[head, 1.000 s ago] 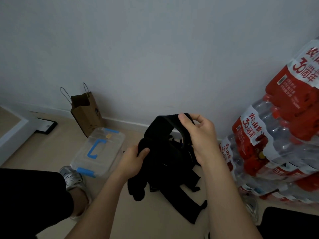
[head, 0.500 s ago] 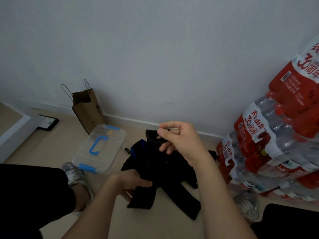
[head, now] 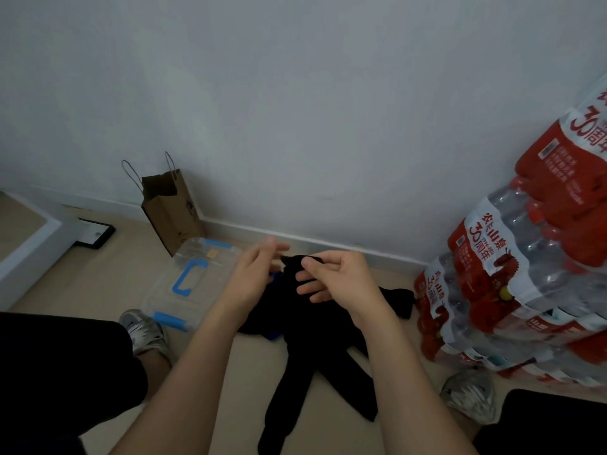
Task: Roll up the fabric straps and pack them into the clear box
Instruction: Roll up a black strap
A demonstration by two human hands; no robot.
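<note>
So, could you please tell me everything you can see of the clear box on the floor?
The clear box is see-through plastic, rectangular and low, with its lid on. The lid carries a blue handle in the middle and a blue latch at each short end. It lies flat on the floor, between the brown paper bag and the left shoe. Its contents are unclear.

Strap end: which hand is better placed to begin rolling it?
The right hand. It pinches the strap end between thumb and fingers, so it can probably start the roll at once; the left hand is open beside it.
</note>
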